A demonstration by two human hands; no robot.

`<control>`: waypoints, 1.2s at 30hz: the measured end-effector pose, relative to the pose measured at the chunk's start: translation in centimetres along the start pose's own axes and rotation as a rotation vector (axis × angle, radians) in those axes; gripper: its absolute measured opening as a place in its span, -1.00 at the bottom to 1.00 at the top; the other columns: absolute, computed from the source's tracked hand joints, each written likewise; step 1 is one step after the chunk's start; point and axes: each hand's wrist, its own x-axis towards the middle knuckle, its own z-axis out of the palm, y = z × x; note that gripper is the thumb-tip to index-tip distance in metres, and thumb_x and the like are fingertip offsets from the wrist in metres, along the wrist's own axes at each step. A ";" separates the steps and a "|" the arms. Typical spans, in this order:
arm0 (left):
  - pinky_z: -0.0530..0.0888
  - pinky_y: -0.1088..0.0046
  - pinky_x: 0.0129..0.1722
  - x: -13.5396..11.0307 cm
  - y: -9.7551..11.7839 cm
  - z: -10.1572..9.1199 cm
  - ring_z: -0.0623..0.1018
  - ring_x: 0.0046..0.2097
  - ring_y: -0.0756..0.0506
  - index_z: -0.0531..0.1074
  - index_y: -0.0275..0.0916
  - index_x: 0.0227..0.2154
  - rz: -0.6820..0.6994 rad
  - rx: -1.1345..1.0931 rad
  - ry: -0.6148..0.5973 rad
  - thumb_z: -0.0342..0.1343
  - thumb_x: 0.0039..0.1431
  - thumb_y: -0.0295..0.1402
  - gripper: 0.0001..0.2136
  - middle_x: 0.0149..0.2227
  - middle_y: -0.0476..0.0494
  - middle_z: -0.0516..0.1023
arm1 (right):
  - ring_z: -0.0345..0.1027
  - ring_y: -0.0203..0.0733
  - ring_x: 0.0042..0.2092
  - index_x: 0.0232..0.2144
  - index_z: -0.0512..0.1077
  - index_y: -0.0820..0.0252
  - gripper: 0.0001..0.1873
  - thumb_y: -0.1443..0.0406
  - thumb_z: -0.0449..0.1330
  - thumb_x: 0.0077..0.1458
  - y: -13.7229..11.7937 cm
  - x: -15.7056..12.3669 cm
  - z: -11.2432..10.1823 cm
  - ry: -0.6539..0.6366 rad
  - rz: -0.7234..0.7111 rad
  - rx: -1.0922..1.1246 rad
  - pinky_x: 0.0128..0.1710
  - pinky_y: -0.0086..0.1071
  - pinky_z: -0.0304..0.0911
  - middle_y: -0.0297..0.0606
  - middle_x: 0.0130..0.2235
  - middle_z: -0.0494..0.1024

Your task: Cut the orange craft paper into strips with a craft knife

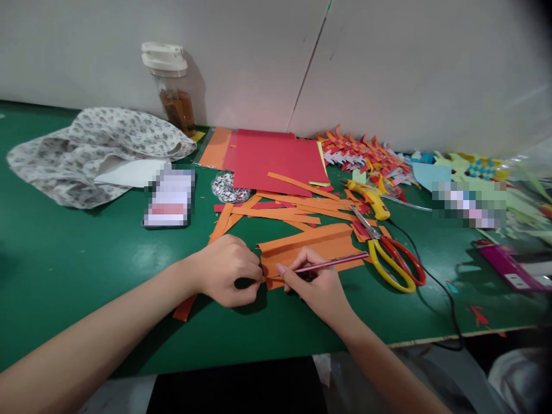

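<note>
A folded piece of orange paper (317, 242) lies on the green table in front of me, with a raised crease along its far side. My left hand (233, 270) is closed, its thumb and fingertip pinching the paper's near left corner. A slim pink pencil (345, 262) is held in my right hand (321, 287), pointing left across the paper. The pencil's tip is hidden by the fingers. An orange paper strip (184, 307) shows from under my left wrist. Scissors (382, 241) with one yellow and one red handle lie right of the paper.
Beyond the hands are loose orange strips (276, 214), red sheets (278, 158), a container of googly eyes (230, 187) and a yellow glue gun (371, 198) with its cord. Left stand a phone (170, 198), patterned cloth (103, 144) and tea bottle (172, 86). Woven paper crafts (366, 152) lie right.
</note>
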 end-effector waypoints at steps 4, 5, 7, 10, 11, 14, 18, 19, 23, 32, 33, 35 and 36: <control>0.21 0.40 -0.56 0.0 0.0 0.0 0.40 -0.60 -0.01 0.53 -0.23 -0.52 -0.007 -0.005 -0.004 -0.04 0.06 -0.44 -0.77 -0.64 -0.01 0.46 | 0.30 -0.35 -0.62 -0.57 0.21 0.11 -0.69 0.21 0.27 0.04 0.2 0.0 0.0 0.058 -0.004 -0.029 -0.60 -0.50 0.14 -0.49 -0.67 0.33; 0.21 0.39 -0.56 0.0 0.0 0.0 0.40 -0.60 -0.01 0.53 -0.23 -0.52 -0.008 -0.005 -0.007 -0.04 0.06 -0.44 -0.77 -0.65 -0.01 0.46 | 0.28 -0.36 -0.63 -0.58 0.19 0.10 -0.68 0.22 0.27 0.04 0.2 0.0 0.0 0.078 -0.012 -0.029 -0.62 -0.50 0.12 -0.50 -0.67 0.32; 0.22 0.39 -0.56 0.0 -0.1 0.0 0.41 -0.60 -0.01 0.53 -0.23 -0.51 -0.009 -0.004 -0.011 -0.04 0.06 -0.44 -0.77 -0.64 -0.01 0.46 | 0.24 -0.37 -0.65 -0.59 0.17 0.10 -0.66 0.23 0.26 0.04 0.3 0.0 0.0 0.109 -0.025 -0.029 -0.63 -0.50 0.09 -0.51 -0.68 0.30; 0.23 0.39 -0.56 -0.1 -0.1 0.0 0.42 -0.59 -0.01 0.53 -0.22 -0.51 -0.010 -0.007 -0.012 -0.04 0.06 -0.43 -0.77 -0.63 -0.01 0.47 | 0.23 -0.38 -0.66 -0.58 0.17 0.10 -0.66 0.21 0.27 0.04 0.2 0.0 0.0 0.103 -0.021 -0.021 -0.64 -0.50 0.08 -0.50 -0.69 0.32; 0.23 0.39 -0.56 -0.1 0.0 0.1 0.42 -0.59 -0.02 0.53 -0.22 -0.51 -0.010 -0.007 -0.012 -0.04 0.06 -0.43 -0.77 -0.63 -0.01 0.47 | 0.23 -0.38 -0.66 -0.58 0.18 0.10 -0.66 0.20 0.27 0.04 0.2 0.0 0.0 0.088 -0.013 -0.015 -0.64 -0.50 0.09 -0.49 -0.69 0.33; 0.23 0.39 -0.56 -0.1 -0.1 0.1 0.43 -0.59 -0.02 0.53 -0.22 -0.50 -0.009 -0.005 -0.015 -0.04 0.06 -0.44 -0.77 -0.63 -0.02 0.48 | 0.24 -0.37 -0.65 -0.57 0.21 0.11 -0.67 0.18 0.27 0.04 0.2 0.0 0.0 0.054 0.005 -0.014 -0.64 -0.50 0.10 -0.47 -0.68 0.35; 0.23 0.40 -0.56 -0.1 -0.2 0.2 0.45 -0.57 -0.02 0.53 -0.22 -0.48 -0.018 -0.027 -0.012 -0.04 0.05 -0.44 -0.78 -0.61 -0.02 0.51 | 0.24 -0.36 -0.64 -0.58 0.21 0.11 -0.67 0.19 0.28 0.03 0.2 -0.1 0.0 0.082 -0.016 -0.040 -0.64 -0.50 0.09 -0.47 -0.68 0.34; 0.23 0.40 -0.56 -0.1 -0.2 0.2 0.45 -0.57 -0.02 0.54 -0.22 -0.48 -0.019 -0.031 -0.011 -0.03 0.05 -0.44 -0.78 -0.61 -0.02 0.51 | 0.23 -0.36 -0.64 -0.58 0.21 0.11 -0.67 0.19 0.28 0.03 0.2 -0.2 -0.1 0.089 -0.021 -0.037 -0.64 -0.50 0.10 -0.47 -0.68 0.35; 0.22 0.40 -0.57 -0.1 -0.2 0.1 0.44 -0.58 -0.01 0.54 -0.22 -0.48 -0.018 -0.030 -0.007 -0.03 0.05 -0.44 -0.78 -0.62 -0.02 0.51 | 0.24 -0.36 -0.64 -0.57 0.24 0.11 -0.68 0.18 0.29 0.03 0.1 -0.3 0.0 0.064 -0.020 -0.017 -0.63 -0.49 0.14 -0.44 -0.66 0.39; 0.23 0.39 -0.59 0.0 -0.1 0.0 0.45 -0.59 -0.01 0.53 -0.23 -0.51 -0.012 -0.037 0.010 -0.04 0.04 -0.45 -0.77 -0.63 -0.01 0.50 | 0.24 -0.35 -0.63 -0.57 0.23 0.11 -0.68 0.17 0.28 0.03 -0.2 -0.1 0.1 0.041 -0.001 -0.038 -0.63 -0.47 0.14 -0.42 -0.66 0.40; 0.23 0.39 -0.59 0.0 -0.1 0.0 0.45 -0.59 -0.01 0.53 -0.23 -0.51 -0.013 -0.040 0.010 -0.04 0.04 -0.45 -0.77 -0.63 -0.01 0.50 | 0.25 -0.35 -0.62 -0.57 0.23 0.11 -0.68 0.17 0.28 0.03 -0.2 -0.1 0.1 0.047 -0.004 -0.050 -0.62 -0.47 0.14 -0.42 -0.66 0.40; 0.23 0.39 -0.59 0.0 -0.1 0.0 0.45 -0.59 -0.01 0.54 -0.23 -0.51 -0.018 -0.042 0.007 -0.04 0.04 -0.45 -0.77 -0.62 -0.01 0.51 | 0.25 -0.34 -0.62 -0.58 0.22 0.11 -0.67 0.18 0.28 0.03 0.0 -0.2 0.0 0.073 -0.014 -0.063 -0.63 -0.47 0.14 -0.44 -0.66 0.38; 0.24 0.39 -0.58 0.0 -0.1 0.0 0.45 -0.59 -0.01 0.54 -0.23 -0.50 -0.020 -0.042 0.003 -0.04 0.04 -0.45 -0.77 -0.62 -0.01 0.51 | 0.26 -0.34 -0.63 -0.58 0.21 0.10 -0.67 0.17 0.28 0.03 0.0 -0.2 0.0 0.084 -0.017 -0.061 -0.63 -0.47 0.13 -0.44 -0.67 0.37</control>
